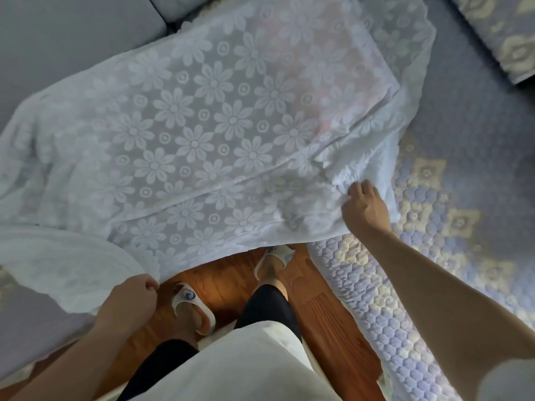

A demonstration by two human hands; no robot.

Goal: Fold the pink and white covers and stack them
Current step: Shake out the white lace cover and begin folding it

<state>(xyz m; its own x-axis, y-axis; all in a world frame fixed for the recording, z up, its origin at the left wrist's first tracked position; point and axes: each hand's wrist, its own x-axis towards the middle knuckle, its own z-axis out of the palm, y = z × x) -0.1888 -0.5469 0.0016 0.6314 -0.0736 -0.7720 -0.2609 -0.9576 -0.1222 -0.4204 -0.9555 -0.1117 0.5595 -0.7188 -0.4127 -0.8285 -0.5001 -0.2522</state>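
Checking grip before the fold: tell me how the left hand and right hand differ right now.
The left hand holds the white lace cover at its near edge, over the wooden floor; the right hand reaches farther out, gripping a bunched fold beside the quilted sofa pad. Both have fingers curled on the cover.

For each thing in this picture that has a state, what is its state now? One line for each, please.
white cover: spread out, not folded, near edge hanging over the floor.
pink cover: lies under the white cover, seen only faintly through the lace.
left hand: grips the cover's near edge.
right hand: pinches a bunched part of the cover's right side.
quilted mat: lies flat.
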